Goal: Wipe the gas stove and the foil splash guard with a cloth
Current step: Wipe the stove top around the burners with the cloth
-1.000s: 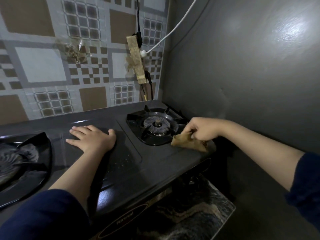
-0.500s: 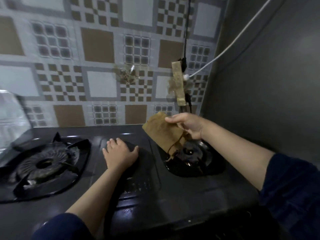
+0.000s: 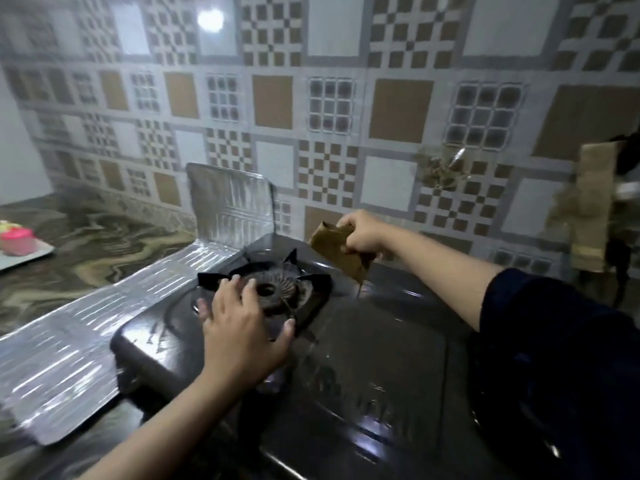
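Black gas stove (image 3: 363, 368) fills centre and lower right of frame, sitting on a marbled worktop (image 3: 86, 251). Raised lettering on the stove's front face at lower centre, too blurred to read; no other legible writing.

Left hand (image 3: 242, 327): fingers spread wide, flat over the left burner grate (image 3: 273, 289), palm at the grate's near edge, holding nothing.

Right hand (image 3: 363, 233): fingers curled, pinching a brown cloth (image 3: 336, 251) at upper centre, lifted above the stove's back edge near the wall. Cloth hangs down, lowest corner just above the stove top, right of the burner.

Foil splash guard (image 3: 228, 202): upright silver panel at centre left, behind the left burner, against the tiled wall (image 3: 398, 109). A long foil sheet (image 3: 79, 327) runs from its base to lower left of frame, lying flat on the worktop just beside the stove's left edge.

Far left edge: pink-lidded container (image 3: 17, 240) on a pale tray, well apart from the stove. Right edge: a brownish strip (image 3: 594, 206) on the wall, blurred.

Versus 0.5 s ago: view has swung left, so the right burner has left the frame and the foil and worktop now show. Left hand has gone from the flat middle panel to the left burner grate. Right hand with cloth has shifted from above the right burner to just right of the left burner, still lifted.
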